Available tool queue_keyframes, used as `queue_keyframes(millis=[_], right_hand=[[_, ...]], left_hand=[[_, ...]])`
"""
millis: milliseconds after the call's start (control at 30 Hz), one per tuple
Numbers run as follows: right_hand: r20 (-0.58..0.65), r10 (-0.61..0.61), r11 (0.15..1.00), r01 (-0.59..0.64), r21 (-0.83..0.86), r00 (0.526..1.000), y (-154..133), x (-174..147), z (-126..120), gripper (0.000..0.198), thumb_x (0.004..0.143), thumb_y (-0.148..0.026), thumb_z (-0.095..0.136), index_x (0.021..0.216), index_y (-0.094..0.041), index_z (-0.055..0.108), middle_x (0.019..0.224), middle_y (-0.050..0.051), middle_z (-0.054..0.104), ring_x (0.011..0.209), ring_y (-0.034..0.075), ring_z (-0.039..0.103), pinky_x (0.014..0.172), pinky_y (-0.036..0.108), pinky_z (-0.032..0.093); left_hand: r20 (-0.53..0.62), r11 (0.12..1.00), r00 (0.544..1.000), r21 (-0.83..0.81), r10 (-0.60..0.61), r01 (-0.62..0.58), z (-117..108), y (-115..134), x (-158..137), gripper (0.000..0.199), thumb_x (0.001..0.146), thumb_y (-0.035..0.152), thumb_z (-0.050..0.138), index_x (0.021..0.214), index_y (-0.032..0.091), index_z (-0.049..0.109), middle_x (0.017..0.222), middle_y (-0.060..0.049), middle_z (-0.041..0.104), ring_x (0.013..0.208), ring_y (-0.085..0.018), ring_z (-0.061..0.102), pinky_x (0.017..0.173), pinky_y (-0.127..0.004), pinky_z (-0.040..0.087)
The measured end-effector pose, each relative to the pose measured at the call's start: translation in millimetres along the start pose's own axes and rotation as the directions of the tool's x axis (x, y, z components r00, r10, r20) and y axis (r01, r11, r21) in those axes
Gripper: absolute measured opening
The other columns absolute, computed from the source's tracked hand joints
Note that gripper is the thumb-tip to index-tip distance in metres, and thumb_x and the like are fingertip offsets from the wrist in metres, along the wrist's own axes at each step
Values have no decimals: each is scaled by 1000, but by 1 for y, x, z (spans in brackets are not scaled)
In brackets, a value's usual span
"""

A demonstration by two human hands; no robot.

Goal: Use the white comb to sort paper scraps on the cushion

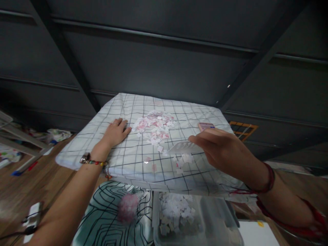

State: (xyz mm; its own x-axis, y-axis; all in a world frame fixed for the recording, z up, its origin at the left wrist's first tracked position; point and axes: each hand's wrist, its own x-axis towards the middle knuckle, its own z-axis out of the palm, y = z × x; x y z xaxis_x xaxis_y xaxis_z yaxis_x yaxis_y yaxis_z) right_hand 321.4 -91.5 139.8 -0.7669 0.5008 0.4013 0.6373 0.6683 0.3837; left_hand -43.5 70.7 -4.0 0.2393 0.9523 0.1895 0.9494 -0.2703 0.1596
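Observation:
My left hand [116, 132] lies flat on the checked tablecloth [184, 118], fingers spread, just left of a loose heap of small white and pink paper scraps [160, 121]. Pinched in my right hand [220, 147] is a flat white slotted tool [185, 147], tilted with its edge low over the cloth by the heap's front right. Its handle is hidden by my fingers, so its exact kind cannot be told. A few stray scraps [186, 158] lie in front of the tool, and a couple more rest nearer the front edge.
Behind my right hand lies a phone [206, 126]. Below the table's front edge stands a clear plastic bin [215, 218] holding many white scraps. Left of it, a green patterned cloth [102, 212] carries a blurred pink clump [128, 208]. A dark panelled wall [153, 61] rises behind the table.

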Motion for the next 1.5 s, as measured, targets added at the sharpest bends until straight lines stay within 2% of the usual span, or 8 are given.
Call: queue_keyframes(millis=[133,267,467,700,967,1100,1233,1500], right_hand=[[35,17,1000,-17,-4,999,2,-1,-1,36,84,8,45,95,-14,71,71,2,65,65,19,63,63,34,48],[7,32,999,-32,3,999,2,-1,-1,35,87,6,46,99,-14,72,74,2,67,67,18,62,67,33,48],[133,30,999,-31,6,991,5,-6,-2,40,84,7,47,102,-16,74,78,4,69,72,18,61,71,33,49],[30,123,992,-123,7,992,14,-16,-10,37,84,5,50,105,-16,73,82,6,73,75,20,66,73,34,52],[84,98,994,-102,37,992,10,-5,1,42,83,6,44,100,-18,75,79,4,74,74,21,69,79,36,56],[55,101,993,-104,60,993,11,-4,-3,43,86,5,42,102,-17,75,79,4,73,73,20,66,77,35,53],[80,123,991,-127,43,989,4,6,2,40,86,4,43,98,-18,74,77,4,71,71,20,62,69,34,46],[91,157,987,-159,14,983,0,15,16,39,82,7,44,94,-17,73,77,4,69,74,19,57,71,32,40]], left_hand=[[-19,1000,1000,10,-2,2,0,1,0,60,101,50,37,143,12,58,155,-20,55,146,-38,47,119,-57,41],[7,1000,1000,30,-6,6,-2,4,0,63,102,49,36,145,9,55,157,-23,52,147,-38,46,119,-55,42],[0,999,1000,37,-15,15,-1,3,-1,62,102,47,38,146,9,56,157,-22,53,148,-38,46,121,-55,41],[-26,1000,1000,2,-2,2,2,0,1,56,101,46,43,142,12,60,154,-22,56,146,-37,49,120,-55,41],[-26,1000,1000,-2,0,0,1,-1,0,58,101,49,41,141,12,60,154,-23,55,145,-39,49,119,-58,42],[-15,1000,1000,-1,9,-9,2,-2,1,61,101,50,39,142,10,58,155,-25,54,147,-40,47,119,-59,42],[-33,1000,999,1,3,-3,4,-2,1,58,101,50,40,141,13,60,154,-20,57,146,-37,48,119,-56,43],[-38,1000,999,-10,2,-3,3,-1,0,56,100,49,40,139,14,61,152,-20,58,146,-38,48,119,-58,42]])
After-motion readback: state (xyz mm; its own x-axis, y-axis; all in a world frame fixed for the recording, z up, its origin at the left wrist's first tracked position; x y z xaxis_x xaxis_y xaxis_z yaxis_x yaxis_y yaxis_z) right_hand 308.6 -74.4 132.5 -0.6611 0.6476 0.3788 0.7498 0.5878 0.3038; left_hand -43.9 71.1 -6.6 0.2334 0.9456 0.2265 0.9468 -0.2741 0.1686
